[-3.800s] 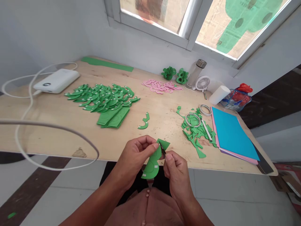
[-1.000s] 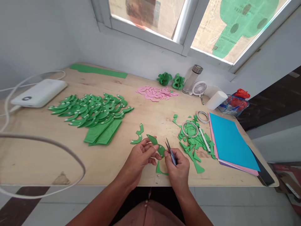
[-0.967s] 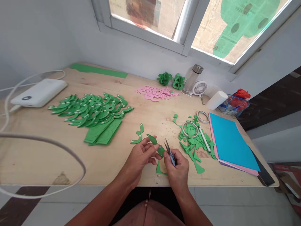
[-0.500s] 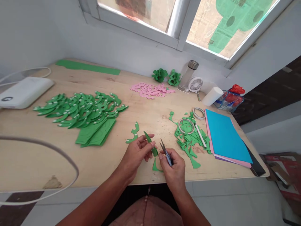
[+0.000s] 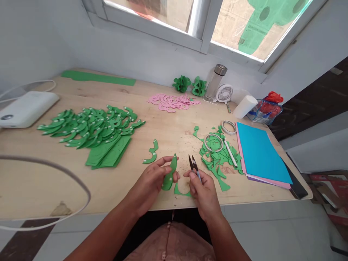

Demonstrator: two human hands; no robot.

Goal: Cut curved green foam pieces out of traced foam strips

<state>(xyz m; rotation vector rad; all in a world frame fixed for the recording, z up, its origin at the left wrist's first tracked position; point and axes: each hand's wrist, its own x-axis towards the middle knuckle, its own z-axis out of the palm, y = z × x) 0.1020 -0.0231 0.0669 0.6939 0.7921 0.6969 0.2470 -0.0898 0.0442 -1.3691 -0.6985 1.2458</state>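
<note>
The left hand [image 5: 148, 185], fingers half curled, pinches the green paper [image 5: 168, 181] over the near side of the table [image 5: 111, 190], while the right hand [image 5: 203, 189], curled round scissors [image 5: 195, 168] now spread wider, has moved off the paper, so cutting seems paused.

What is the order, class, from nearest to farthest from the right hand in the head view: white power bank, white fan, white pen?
From the right hand:
1. White pen, to its right, on the green scraps
2. White fan, back right
3. White power bank, far left
</note>
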